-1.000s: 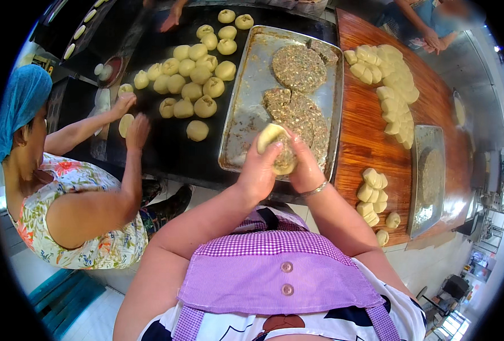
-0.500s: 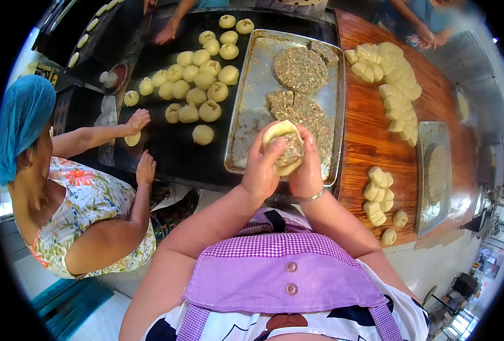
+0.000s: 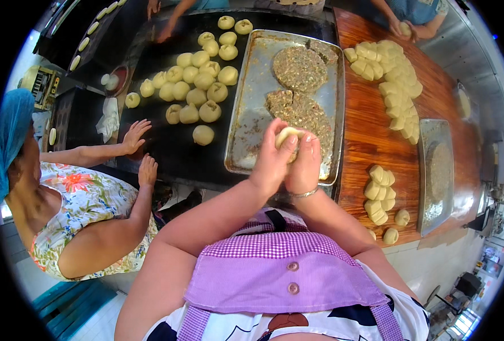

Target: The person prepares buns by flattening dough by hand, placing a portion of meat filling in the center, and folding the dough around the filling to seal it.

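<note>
My left hand (image 3: pixel 273 154) and my right hand (image 3: pixel 305 163) are cupped together around a piece of pale dough (image 3: pixel 286 135). Only a strip of the dough shows between the fingers; any filling inside is hidden. Both hands are above the lower part of a large metal tray (image 3: pixel 242 136), which bears a round slab of minced filling (image 3: pixel 300 69) and a broken slab (image 3: pixel 304 111) below it. Left of the tray, many filled dough balls (image 3: pixel 197 95) sit grouped on the black table, one of them (image 3: pixel 203 134) apart nearest me.
A person in a blue hair cover (image 3: pixel 16 128) works at the left with both hands over the black table (image 3: pixel 175 162). Cut dough pieces (image 3: pixel 397 85) lie on the wooden table (image 3: pixel 366 133), beside a smaller tray (image 3: pixel 425 219). Other people's hands (image 3: pixel 408 29) show along the far edge.
My hands have closed over the dough, which stood open with filling showing. At the left, the person's hand no longer rests on a dough disc. The far-right person now holds a dough piece.
</note>
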Action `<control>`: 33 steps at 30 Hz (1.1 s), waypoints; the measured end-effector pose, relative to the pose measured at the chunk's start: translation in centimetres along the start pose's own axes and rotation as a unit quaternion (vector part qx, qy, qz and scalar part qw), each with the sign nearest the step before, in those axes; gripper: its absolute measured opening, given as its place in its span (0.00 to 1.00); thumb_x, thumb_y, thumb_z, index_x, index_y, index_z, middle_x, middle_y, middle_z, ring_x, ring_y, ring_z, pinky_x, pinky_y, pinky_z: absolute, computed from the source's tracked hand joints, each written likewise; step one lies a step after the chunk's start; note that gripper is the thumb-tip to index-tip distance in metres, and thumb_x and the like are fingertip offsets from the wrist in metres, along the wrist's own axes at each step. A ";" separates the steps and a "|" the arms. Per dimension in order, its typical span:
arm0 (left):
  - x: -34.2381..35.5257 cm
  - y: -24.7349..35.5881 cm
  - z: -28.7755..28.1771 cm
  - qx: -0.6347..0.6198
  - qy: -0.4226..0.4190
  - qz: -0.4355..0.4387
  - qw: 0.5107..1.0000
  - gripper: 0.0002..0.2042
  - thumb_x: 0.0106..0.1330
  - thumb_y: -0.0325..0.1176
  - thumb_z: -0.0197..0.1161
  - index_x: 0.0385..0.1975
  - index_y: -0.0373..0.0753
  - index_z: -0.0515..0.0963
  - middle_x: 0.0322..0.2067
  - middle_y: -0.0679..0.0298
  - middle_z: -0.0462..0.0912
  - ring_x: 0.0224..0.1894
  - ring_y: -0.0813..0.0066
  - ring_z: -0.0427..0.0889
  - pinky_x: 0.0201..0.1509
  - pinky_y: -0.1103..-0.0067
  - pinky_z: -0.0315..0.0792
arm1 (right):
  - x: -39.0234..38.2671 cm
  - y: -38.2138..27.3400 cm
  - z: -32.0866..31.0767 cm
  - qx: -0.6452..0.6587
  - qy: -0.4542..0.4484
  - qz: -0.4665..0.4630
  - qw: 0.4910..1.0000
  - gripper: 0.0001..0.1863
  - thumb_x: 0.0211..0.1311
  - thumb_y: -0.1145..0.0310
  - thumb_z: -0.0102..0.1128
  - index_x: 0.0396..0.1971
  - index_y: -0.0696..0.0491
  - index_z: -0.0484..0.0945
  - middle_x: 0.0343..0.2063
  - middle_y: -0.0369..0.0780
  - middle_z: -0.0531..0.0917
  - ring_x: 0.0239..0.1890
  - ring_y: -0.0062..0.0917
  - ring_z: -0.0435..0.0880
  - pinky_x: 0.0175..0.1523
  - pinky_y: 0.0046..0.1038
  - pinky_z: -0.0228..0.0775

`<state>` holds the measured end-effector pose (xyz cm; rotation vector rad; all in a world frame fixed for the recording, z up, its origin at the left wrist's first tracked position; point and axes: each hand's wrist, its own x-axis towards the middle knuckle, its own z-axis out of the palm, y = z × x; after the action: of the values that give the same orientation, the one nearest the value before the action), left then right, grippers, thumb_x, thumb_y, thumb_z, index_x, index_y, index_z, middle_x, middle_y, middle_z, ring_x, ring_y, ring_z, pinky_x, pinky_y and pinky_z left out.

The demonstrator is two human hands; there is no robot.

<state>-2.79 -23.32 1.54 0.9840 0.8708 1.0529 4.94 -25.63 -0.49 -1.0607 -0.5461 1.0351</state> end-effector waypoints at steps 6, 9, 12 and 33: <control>-0.4 -0.5 -1.5 -0.228 -0.047 0.028 0.972 0.23 0.77 0.42 0.47 0.65 0.35 0.61 0.59 0.58 0.72 0.60 0.70 0.72 0.65 0.73 0.66 | -1.2 -2.3 0.9 0.022 -0.090 -0.043 0.995 0.20 0.76 0.57 0.46 0.56 0.56 0.67 0.52 0.40 0.74 0.53 0.23 0.73 0.59 0.27 0.67; -1.3 0.2 -0.6 -0.215 -0.065 0.008 0.974 0.20 0.77 0.37 0.47 0.64 0.35 0.63 0.59 0.58 0.73 0.59 0.69 0.73 0.64 0.73 0.67 | -0.7 -3.1 -0.6 -0.080 -0.096 -0.096 0.988 0.24 0.73 0.62 0.51 0.63 0.58 0.65 0.53 0.40 0.75 0.55 0.25 0.74 0.62 0.28 0.66; -1.5 -0.1 -0.4 -0.061 -0.016 0.023 0.998 0.17 0.75 0.30 0.48 0.60 0.33 0.68 0.59 0.58 0.73 0.59 0.70 0.73 0.64 0.75 0.67 | -1.1 -2.0 -0.9 -0.081 -0.093 0.018 0.992 0.24 0.73 0.64 0.52 0.63 0.60 0.67 0.52 0.41 0.77 0.54 0.25 0.76 0.61 0.28 0.68; -1.1 -1.5 -1.0 0.156 -0.028 0.110 0.981 0.22 0.79 0.39 0.38 0.66 0.34 0.62 0.63 0.56 0.67 0.64 0.68 0.67 0.68 0.74 0.61 | -1.7 -0.8 0.5 -0.122 0.014 -0.017 0.992 0.14 0.72 0.70 0.50 0.53 0.57 0.71 0.44 0.38 0.79 0.45 0.20 0.77 0.50 0.24 0.71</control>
<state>-3.60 -24.41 -0.10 1.3926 0.9127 1.0872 4.11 -27.05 0.64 -1.2743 -0.6787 0.9388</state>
